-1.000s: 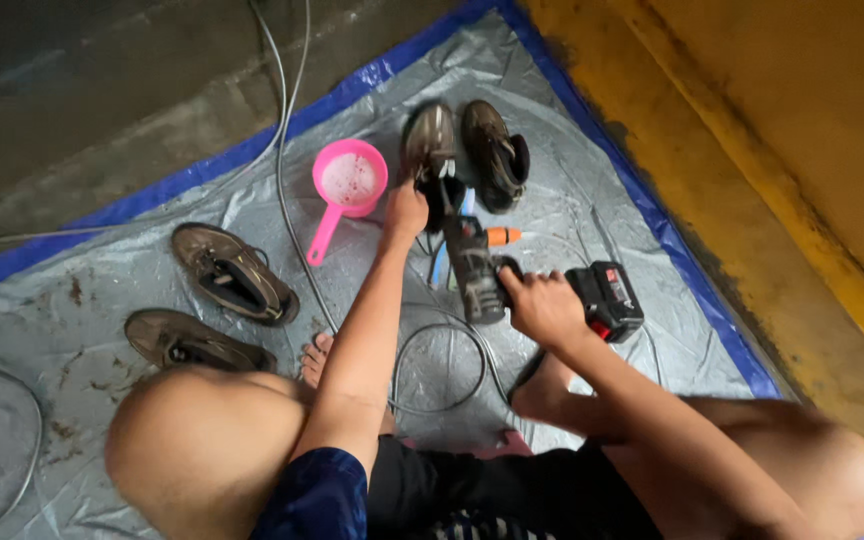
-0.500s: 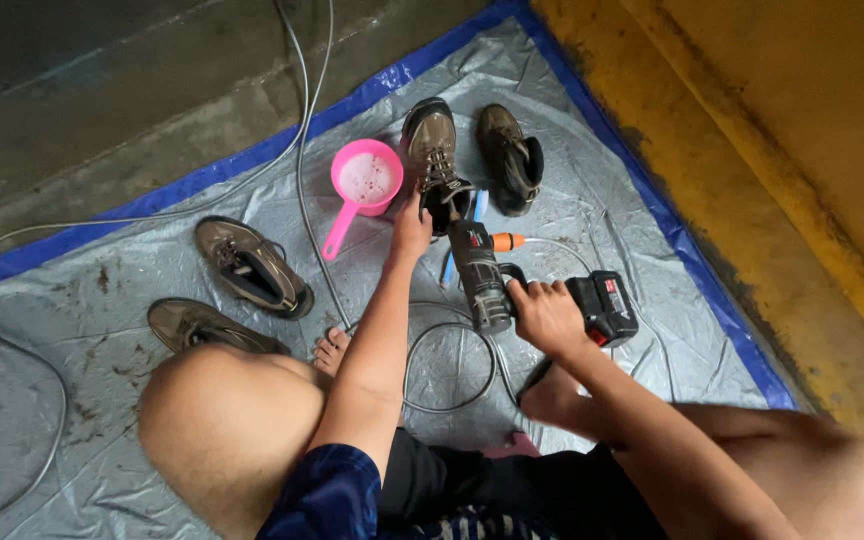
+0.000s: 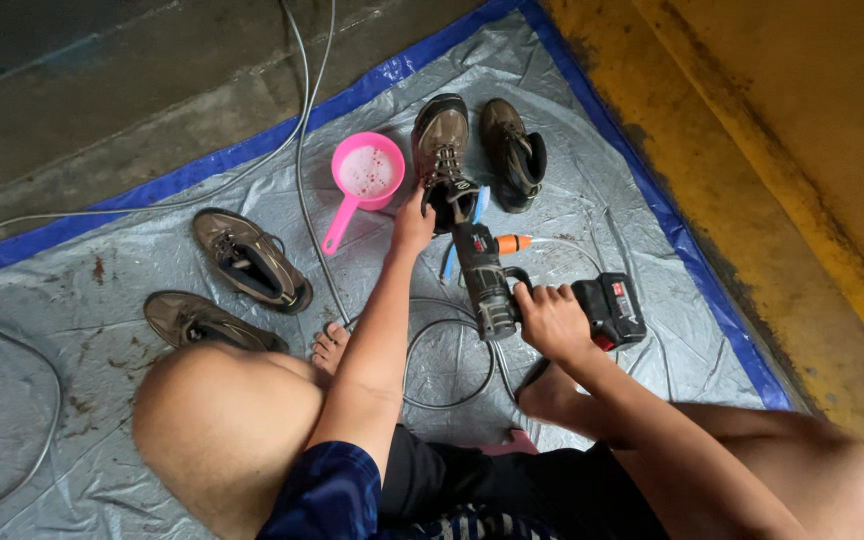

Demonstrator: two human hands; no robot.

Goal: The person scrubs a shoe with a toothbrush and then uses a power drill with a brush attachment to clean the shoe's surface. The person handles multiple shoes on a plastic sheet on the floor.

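I squat on a grey tarp (image 3: 102,400) with blue edging. My right hand (image 3: 550,322) grips the handle of a black cordless spray gun (image 3: 487,275) with a battery pack (image 3: 612,310) and an orange hose fitting (image 3: 512,242). Its nozzle points into a brown hiking boot (image 3: 440,140). My left hand (image 3: 414,222) rests on that boot's ankle opening, holding it steady. A blue-handled brush (image 3: 449,258) lies partly under the gun.
A second boot (image 3: 512,150) lies to the right of the first. A pink ladle (image 3: 362,180) with soapy water sits left of it. Two brown shoes (image 3: 247,258) (image 3: 202,322) lie at left. Grey hoses (image 3: 302,150) cross the tarp. A yellow curb (image 3: 772,180) runs along the right.
My view has shifted slightly, so everything sits a little lower in the frame. My hands keep their hold on the boot and the spray gun.
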